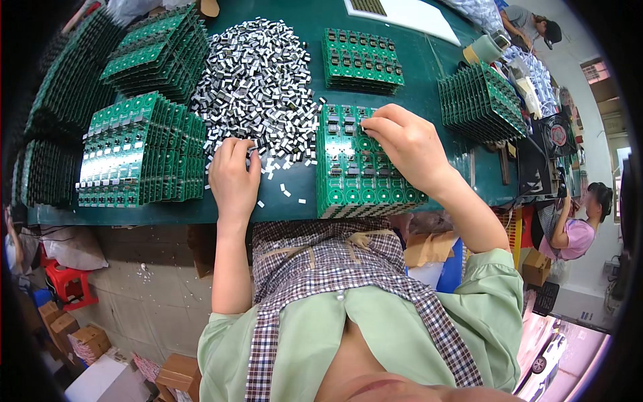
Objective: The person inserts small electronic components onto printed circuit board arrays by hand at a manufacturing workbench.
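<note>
At the near edge of the pile of small black-and-white display blocks [258, 80], my left hand [233, 175] has its fingers curled. A small white-faced block [252, 144] shows between its thumb and fingertips. My right hand [410, 144] is over the near stack of green circuit boards [345, 191], thumb and forefinger pinched together at the top board's upper middle. A small dark piece shows at those fingertips; its kind is hard to make out. Several display blocks [350, 128] sit in the top board, left of my right fingertips.
Another board stack [362, 60] lies beyond the near one. More green boards stand at the left [120, 154], far left [157, 50] and right [479, 100]. A bottle [487, 48] stands at the far right. Loose blocks [286, 192] lie near the front edge. Two other people are at the right.
</note>
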Demonstrator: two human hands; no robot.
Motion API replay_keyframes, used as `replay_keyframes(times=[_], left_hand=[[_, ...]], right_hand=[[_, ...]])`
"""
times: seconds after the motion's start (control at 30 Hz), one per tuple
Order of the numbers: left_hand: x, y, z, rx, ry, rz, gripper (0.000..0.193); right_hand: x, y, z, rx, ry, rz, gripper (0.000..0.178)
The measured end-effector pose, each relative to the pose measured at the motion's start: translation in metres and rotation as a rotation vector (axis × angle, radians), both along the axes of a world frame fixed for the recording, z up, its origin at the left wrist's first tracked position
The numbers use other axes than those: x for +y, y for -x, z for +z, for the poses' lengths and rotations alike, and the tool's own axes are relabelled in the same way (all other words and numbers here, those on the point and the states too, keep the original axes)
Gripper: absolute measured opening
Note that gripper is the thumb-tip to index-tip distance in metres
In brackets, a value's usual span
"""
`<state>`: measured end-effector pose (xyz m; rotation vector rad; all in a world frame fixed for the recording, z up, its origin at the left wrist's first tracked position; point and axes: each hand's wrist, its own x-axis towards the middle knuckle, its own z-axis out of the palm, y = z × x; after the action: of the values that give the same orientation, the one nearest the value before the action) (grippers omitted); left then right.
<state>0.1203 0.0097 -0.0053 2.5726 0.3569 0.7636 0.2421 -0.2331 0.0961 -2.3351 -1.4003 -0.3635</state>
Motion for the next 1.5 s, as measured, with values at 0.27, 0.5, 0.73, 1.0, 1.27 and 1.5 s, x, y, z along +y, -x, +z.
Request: replay_keyframes(times=[0.27, 0.5, 0.73, 1.0, 1.27, 1.5], left_hand=[[-0.0006, 0.0008, 0.0025, 0.008, 0.017, -0.025, 0.014], [-0.0002, 0.0017, 0.0029, 0.008, -0.028, -0.052, 0.013], [-0.0009, 0.0025, 0.0038, -0.005, 0.032, -0.039, 0.011], [0.0004, 0.0024, 0.0013, -0.042, 0.049, -0.057, 0.014], [0.0009, 0.0005, -0.0005, -0.085, 0.038, -0.075, 0.011], [0.0017, 0.0002, -0.0005, -0.087, 0.046, -0.082, 0.011]], right_hand=[[0.0003, 0.0004, -0.0016, -0.015, 0.014, -0.002, 0.012], [0.0005, 0.0025, -0.0015, -0.076, 0.028, 0.008, 0.019], [-0.0011, 0.0006, -0.0019, -0.042, 0.017, 0.022, 0.018], [-0.0015, 0.0006, -0.0040, -0.009, -0.037, 0.007, 0.013], [-0.0019, -0.0004, -0.0055, -0.020, -0.084, 0.014, 0.013], [-0.0018, 0.0001, -0.0056, 0.007, -0.059, -0.004, 0.012]])
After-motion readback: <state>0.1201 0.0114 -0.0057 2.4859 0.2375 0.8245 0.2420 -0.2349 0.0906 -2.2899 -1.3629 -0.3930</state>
